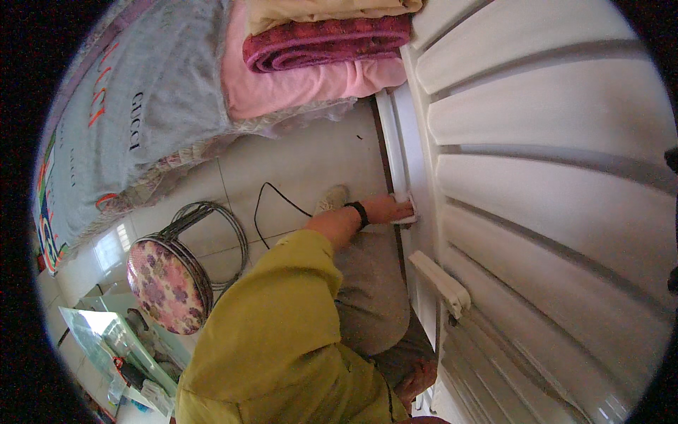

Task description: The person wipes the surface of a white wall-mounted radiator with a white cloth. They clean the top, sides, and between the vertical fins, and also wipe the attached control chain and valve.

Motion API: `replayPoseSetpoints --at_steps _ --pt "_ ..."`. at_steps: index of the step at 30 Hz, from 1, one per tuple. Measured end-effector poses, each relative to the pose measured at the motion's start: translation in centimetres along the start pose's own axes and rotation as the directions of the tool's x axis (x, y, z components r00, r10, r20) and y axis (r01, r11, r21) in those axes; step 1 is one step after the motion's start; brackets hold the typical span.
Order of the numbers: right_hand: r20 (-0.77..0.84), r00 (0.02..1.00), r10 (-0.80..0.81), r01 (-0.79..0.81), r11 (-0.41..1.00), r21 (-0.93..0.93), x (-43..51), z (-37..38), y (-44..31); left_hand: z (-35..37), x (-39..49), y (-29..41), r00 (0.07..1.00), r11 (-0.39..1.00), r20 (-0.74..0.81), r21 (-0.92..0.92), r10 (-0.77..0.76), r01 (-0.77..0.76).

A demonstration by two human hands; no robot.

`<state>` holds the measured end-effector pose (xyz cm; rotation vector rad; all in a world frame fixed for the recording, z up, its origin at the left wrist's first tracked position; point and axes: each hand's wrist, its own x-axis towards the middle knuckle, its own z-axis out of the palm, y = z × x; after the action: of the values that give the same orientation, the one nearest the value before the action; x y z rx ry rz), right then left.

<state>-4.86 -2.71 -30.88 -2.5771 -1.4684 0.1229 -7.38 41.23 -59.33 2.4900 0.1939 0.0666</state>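
Observation:
My left hand point(382, 209), with a black band at the wrist, reaches down to the white ledge point(407, 122) at the foot of a white ribbed panel point(508, 116). Its fingers press a small white pad or cloth point(412, 205) against that ledge; the hand hides part of it. Low in the picture, my right hand point(419, 377) is in shadow beside my bent leg point(371, 297), close to the panel's base. Whether its fingers hold anything cannot be made out.
A bed with a grey printed cover point(175, 90) stands at upper left, with a folded red-purple blanket point(328, 45) on pink bedding point(307, 93). A round floral-seat stool point(167, 286) and black cable point(256, 212) are on the tiled floor point(307, 148). A glass table point(122, 339) stands lower left.

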Motion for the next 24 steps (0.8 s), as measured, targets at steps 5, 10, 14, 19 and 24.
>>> replayPoseSetpoints --at_steps 5,10,14,19,24 --pt "0.014 1.000 -0.016 0.016 1.000 -0.006 0.4 0.2 0.1 -2.9 0.5 -7.7 0.989 0.991 -0.082 -0.070 -0.123 0.118" --pt "0.020 1.000 -0.018 0.019 1.000 -0.012 1.1 0.4 0.0 -7.6 3.5 -18.3 0.878 0.905 -0.250 -0.235 -0.408 0.354" --pt "0.025 0.999 -0.022 0.023 1.000 -0.020 1.5 0.6 0.0 -9.0 6.0 -23.3 0.770 0.809 -0.381 -0.513 -0.512 0.285" --pt "0.026 0.999 -0.034 0.034 0.999 -0.027 1.9 1.0 0.3 -8.8 6.5 -21.2 0.778 0.873 -0.406 -0.126 -0.479 0.471" --pt "0.021 0.998 -0.066 0.067 0.997 -0.036 1.7 1.0 1.0 -7.9 4.2 -12.0 0.835 0.841 -0.170 0.053 -0.524 0.539"
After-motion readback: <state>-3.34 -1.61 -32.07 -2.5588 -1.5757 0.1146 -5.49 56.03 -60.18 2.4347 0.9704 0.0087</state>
